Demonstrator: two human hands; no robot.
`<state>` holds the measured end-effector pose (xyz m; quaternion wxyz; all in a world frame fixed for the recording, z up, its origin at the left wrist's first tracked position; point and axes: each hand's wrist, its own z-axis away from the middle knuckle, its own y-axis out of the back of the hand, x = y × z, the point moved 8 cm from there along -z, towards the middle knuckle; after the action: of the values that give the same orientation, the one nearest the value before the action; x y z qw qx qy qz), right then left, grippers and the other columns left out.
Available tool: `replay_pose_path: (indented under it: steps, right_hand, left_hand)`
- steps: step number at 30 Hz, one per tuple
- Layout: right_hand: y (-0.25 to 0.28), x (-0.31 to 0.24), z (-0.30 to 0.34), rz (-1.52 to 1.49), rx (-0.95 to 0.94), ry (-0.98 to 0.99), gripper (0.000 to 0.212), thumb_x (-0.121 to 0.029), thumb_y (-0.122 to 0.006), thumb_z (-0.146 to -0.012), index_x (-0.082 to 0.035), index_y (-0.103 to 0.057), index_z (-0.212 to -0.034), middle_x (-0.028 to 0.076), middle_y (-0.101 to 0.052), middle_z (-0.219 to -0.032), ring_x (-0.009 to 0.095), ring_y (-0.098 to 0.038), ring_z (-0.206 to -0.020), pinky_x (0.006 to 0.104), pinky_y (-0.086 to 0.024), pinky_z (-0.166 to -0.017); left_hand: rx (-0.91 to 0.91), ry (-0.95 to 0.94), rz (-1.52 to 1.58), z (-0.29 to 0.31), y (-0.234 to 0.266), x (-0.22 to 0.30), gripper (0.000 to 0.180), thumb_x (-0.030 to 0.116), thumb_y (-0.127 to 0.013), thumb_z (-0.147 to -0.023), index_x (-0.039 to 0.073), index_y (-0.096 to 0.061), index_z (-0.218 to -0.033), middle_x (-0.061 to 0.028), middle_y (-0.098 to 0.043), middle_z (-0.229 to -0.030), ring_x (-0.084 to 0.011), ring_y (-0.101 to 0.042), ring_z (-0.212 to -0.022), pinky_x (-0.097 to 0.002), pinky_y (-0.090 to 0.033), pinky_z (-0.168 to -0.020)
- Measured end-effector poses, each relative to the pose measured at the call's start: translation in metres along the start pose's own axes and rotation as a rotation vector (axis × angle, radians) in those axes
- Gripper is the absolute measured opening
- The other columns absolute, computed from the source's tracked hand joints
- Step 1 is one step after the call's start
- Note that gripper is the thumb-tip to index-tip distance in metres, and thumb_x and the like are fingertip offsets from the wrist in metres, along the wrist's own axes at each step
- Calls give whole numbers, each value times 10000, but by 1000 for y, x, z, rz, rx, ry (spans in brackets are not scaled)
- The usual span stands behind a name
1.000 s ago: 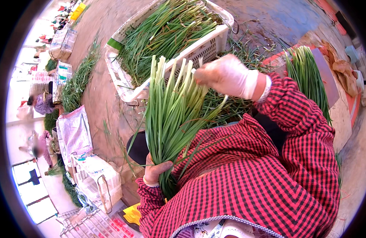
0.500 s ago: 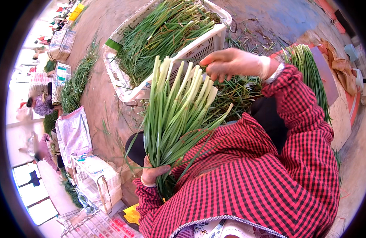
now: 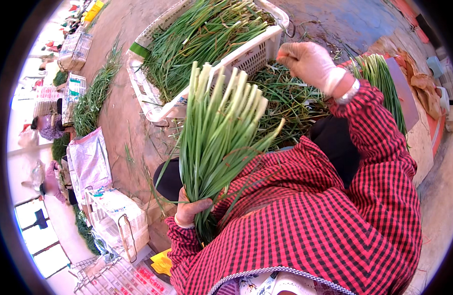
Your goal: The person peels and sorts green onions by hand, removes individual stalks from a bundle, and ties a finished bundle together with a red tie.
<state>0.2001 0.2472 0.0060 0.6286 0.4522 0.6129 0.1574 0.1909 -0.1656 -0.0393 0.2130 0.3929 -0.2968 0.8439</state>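
Note:
My left hand [image 3: 190,210] is wrapped round the leafy lower part of a bunch of garlic chives [image 3: 219,128]. The bunch stands upright and fans out toward the top, its pale cut stem ends pointing away from me. To the upper right of those stems, my right hand [image 3: 309,63] is raised with fingers curled to a pinch, apart from the bunch. Whatever its fingertips may hold is too small to make out. Beyond the bunch, a white plastic crate [image 3: 246,55] is heaped with more loose chives [image 3: 206,39].
Loose leaves and trimmings [image 3: 290,103] lie below my right hand. A neat bundle of chives [image 3: 383,83] rests on a board at the right. On the left are a pale sack [image 3: 88,157], a white basket [image 3: 120,216] and a pile of greens [image 3: 96,101]. Other people sit farther off.
My right hand has moved up and to the right, away from the stem ends, and its fingers have curled in. The left hand and its bunch have stayed nearly in place.

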Motion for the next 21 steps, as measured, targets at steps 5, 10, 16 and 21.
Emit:
replay_pose_path:
  steps: [5, 10, 16, 21]
  right_hand:
    - [-44, -100, 34, -157, -284, 170, 271, -284, -660, -874, -136, -699, -1098, 107, -714, -861, 279, -699, -786, 358, -558, -738]
    - [-80, -122, 47, -617, -125, 159, 145, -106, -651, -877, -82, -679, -1017, 117, -692, -839, 172, -689, -753, 309, -547, -710]
    - [-99, -198, 124, -642, -419, 615, 130, -191, -652, -876, -64, -646, -847, 154, -617, -720, 313, -641, -645, 376, -523, -582]
    - [-109, -158, 122, -316, -681, 465, 195, -282, -650, -856, -98, -709, -829, 124, -673, -742, 299, -648, -648, 395, -530, -609]
  left_hand:
    - [50, -69, 18, -10, 0, -2, 467, -23, -714, -709, -31, -614, -1165, -95, -702, -1030, -163, -674, -865, -276, -528, -799]
    - [58, -147, 57, -20, -8, 1, 485, -50, -662, -733, -30, -587, -1212, -108, -693, -1064, -184, -676, -887, -297, -537, -797]
    - [207, -311, 81, -31, -26, 23, 503, 64, -638, -754, -30, -564, -1243, -153, -676, -1102, -147, -625, -656, -231, -515, -580]
    - [172, -312, 63, -34, -23, 30, 523, 9, -638, -786, -2, -552, -1303, -129, -675, -1136, -151, -670, -828, -215, -527, -636]
